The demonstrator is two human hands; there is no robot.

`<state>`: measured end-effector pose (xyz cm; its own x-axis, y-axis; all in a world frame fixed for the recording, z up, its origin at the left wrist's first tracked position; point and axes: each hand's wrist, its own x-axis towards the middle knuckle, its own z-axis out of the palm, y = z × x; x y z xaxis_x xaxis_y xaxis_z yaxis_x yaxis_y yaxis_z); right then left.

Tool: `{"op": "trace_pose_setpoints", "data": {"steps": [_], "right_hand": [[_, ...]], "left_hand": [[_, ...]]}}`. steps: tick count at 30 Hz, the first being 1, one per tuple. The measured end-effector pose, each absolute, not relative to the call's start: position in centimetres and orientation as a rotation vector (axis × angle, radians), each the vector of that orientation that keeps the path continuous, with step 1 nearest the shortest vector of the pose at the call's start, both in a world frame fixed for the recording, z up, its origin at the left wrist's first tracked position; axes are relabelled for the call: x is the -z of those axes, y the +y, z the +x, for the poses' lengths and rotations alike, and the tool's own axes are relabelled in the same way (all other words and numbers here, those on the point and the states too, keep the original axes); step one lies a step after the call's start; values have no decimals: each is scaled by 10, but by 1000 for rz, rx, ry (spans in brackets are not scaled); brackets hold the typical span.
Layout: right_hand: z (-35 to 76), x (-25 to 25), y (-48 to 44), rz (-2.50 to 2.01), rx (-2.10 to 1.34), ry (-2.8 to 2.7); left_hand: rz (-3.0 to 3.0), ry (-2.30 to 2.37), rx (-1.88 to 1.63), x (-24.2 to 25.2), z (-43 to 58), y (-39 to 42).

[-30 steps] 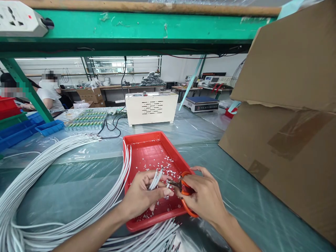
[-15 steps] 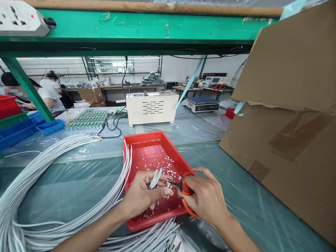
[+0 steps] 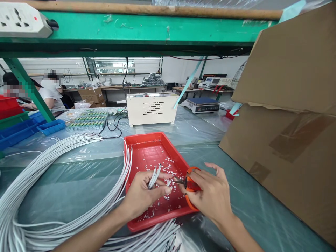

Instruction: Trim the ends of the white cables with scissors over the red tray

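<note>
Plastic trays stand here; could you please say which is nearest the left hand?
The large red tray under the left hand, strewn with white scraps; the blue tray and coloured bins stand far left.

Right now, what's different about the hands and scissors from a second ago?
The right hand has moved the orange scissors a little to the right, away from the left hand. Nothing was visibly picked up or let go. The left hand still holds the short bunch of white wires over the red tray, which stayed put.
</note>
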<state>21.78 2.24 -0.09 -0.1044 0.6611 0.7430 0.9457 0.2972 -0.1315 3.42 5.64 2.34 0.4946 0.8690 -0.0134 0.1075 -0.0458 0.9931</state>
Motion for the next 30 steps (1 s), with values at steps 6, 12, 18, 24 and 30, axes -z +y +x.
{"op": "trace_pose_setpoints", "data": {"steps": [6, 12, 18, 24, 30], "right_hand": [[218, 2, 22, -1448, 473, -1915], [216, 4, 22, -1448, 509, -1923], [216, 2, 21, -1428, 538, -1942], [216, 0, 19, -1399, 665, -1949], [215, 4, 20, -1317, 449, -1780]], "left_hand": [[1603, 910, -818, -22, 35, 56], [1640, 932, -841, -18, 34, 56], [1682, 942, -881, -17, 33, 55], [1716, 960, -900, -17, 33, 54], [1696, 938, -886, -19, 33, 55]]}}
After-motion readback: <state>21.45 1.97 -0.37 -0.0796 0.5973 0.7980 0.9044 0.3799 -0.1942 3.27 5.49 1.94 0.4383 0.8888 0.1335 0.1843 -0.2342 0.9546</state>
